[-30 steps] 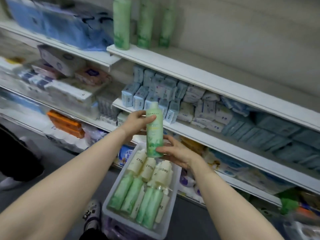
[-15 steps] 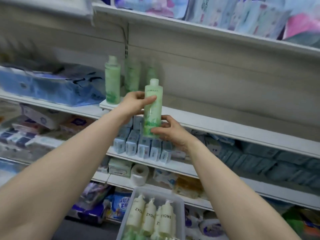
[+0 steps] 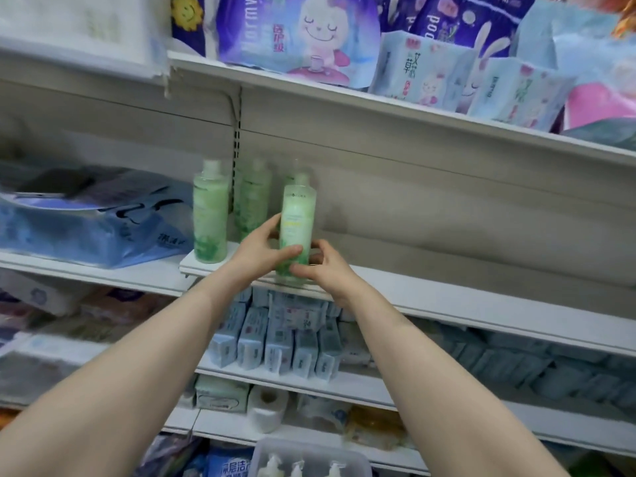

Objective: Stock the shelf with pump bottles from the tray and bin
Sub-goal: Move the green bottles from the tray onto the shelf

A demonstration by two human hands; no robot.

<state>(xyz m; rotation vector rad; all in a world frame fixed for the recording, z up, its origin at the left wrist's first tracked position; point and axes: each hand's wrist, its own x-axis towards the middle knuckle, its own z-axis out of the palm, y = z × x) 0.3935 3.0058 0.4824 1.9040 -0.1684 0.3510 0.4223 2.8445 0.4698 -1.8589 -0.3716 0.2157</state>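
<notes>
Shelf point(image 3: 447, 301): four green bottles point(image 3: 210, 218), one between two hands point(image 3: 261, 251).

Cartoon-printed purple packs point(image 3: 296, 32) up top, pale blue packets point(image 3: 275, 342) (upright rows) lower down, a paper roll point(image 3: 267, 409) beneath.

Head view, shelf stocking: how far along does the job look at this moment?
Done: three green bottles already stand on the white shelf. In hand: a fourth green bottle, upright at the shelf's front edge, gripped by the left hand and right hand. Left: pump bottles show in the clear bin below.
</notes>
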